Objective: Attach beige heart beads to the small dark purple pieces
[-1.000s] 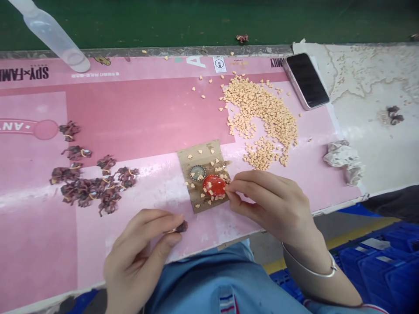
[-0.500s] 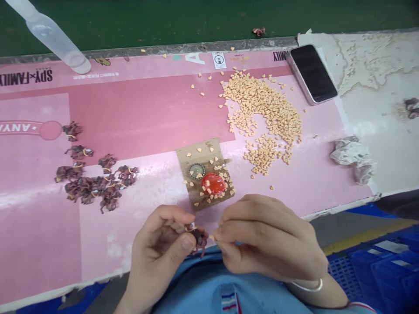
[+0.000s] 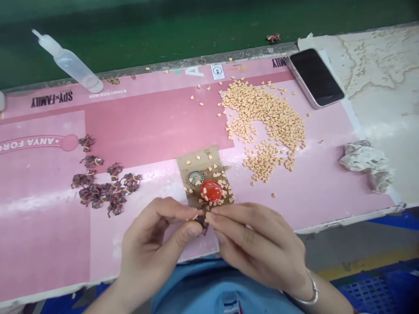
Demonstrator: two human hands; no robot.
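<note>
Between thumb and fingers, my left hand (image 3: 155, 246) pinches a small dark reddish-brown animal figurine (image 3: 200, 222), mostly covered by the fingertips. My right hand (image 3: 265, 246) is closed in a pinch at the figurine's right side; the tiny beige piece in its fingertips is largely hidden now. Just beyond both hands lies a brown card (image 3: 183, 162). It carries a glossy red oval (image 3: 211, 190), a grey bottle cap (image 3: 195, 178) and scattered beige pieces. Several similar figurines (image 3: 101, 194) with beige bands are grouped on the left.
A big heap of tiny beige pieces (image 3: 271, 111) spreads across the pink printed sheet (image 3: 153, 124). A phone (image 3: 316, 78) and a crumpled white cloth (image 3: 366, 163) lie to the right. A translucent squeeze bottle (image 3: 73, 65) rests at the back left, and one figurine (image 3: 273, 38) on the green surface.
My hands have come together: the right fingertips with the beige piece now meet the figurine. Both have moved slightly away from my body, up to the card. The camera view has shifted a little.
</note>
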